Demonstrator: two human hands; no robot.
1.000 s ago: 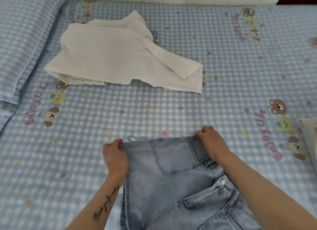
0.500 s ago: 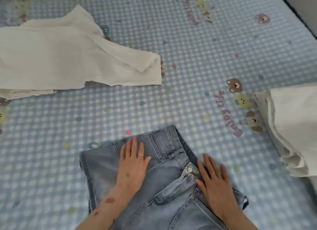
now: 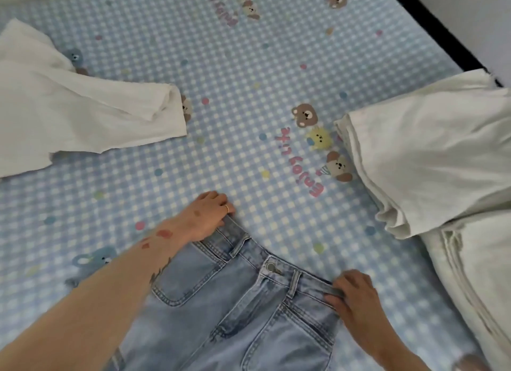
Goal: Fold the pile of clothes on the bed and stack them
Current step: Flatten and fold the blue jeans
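Observation:
Light blue jeans [image 3: 237,310] lie front side up at the near edge of the bed, waistband slanting from upper left to lower right, metal button showing. My left hand [image 3: 206,218] grips the waistband's left end with curled fingers. At the right end my right hand [image 3: 352,299] pinches the waistband. A loose white garment [image 3: 69,105] lies spread at the far left. A folded white stack [image 3: 431,149] sits at the right.
The bed sheet [image 3: 249,80] is blue gingham with bear prints. More pale folded cloth [image 3: 481,282] lies at the right edge below the white stack. A dark bed edge [image 3: 431,25] runs along the top right corner.
Both hands went from pressing flat on the jeans to gripping the two ends of the waistband. The jeans now lie front up and spread wider. My view swung right.

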